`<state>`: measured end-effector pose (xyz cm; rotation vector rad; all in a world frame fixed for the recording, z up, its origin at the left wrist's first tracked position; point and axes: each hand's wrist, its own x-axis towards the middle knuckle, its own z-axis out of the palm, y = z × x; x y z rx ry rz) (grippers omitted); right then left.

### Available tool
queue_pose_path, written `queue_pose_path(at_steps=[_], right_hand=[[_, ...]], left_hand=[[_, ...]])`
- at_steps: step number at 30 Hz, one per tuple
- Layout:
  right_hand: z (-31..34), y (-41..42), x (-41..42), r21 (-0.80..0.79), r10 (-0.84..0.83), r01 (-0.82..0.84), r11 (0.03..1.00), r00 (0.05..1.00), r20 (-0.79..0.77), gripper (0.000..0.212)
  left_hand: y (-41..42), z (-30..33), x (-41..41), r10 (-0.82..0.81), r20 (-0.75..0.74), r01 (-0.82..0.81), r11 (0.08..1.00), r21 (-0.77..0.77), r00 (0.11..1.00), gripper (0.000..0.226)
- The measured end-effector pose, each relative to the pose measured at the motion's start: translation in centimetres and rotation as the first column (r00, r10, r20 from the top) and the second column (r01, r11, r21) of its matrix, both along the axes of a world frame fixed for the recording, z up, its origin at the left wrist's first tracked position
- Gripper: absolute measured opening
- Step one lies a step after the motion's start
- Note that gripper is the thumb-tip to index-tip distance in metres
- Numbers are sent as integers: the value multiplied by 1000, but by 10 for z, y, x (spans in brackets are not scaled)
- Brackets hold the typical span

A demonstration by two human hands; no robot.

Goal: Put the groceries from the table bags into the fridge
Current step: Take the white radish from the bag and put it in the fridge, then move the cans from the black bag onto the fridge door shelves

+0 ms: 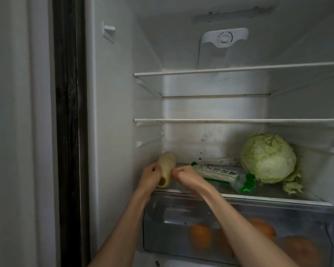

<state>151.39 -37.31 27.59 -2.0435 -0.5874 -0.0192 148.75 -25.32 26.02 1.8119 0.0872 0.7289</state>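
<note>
Both my arms reach into the open fridge. A pale yellow cob of corn lies at the far left of the lowest glass shelf. My left hand grips it from the left. My right hand has curled fingers at the cob's right side; whether they pinch it is unclear. To the right lies a green-and-white packet with printed characters. A pale green cabbage sits at the right of the same shelf, loose leaves beside it.
Two glass shelves above hold nothing visible. Under the lowest shelf a clear crisper drawer holds several orange fruits. The dark door seal and grey wall run down the left.
</note>
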Motion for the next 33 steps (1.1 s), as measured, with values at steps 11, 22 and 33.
queue_pose_path(at_steps=[11,22,33], right_hand=[[-4,-14,-18,-285,70,-3,958,972,223,36],[-68,-75,-108,-386,136,111,916,819,557,55],[-179,-87,-257,-405,343,-206,891,889,302,57]], left_hand=[[4,7,-28,152,-175,-33,838,544,973,33],[-39,-62,-157,341,46,-234,535,811,939,65],[-79,-181,-341,514,-218,-148,579,802,830,55]])
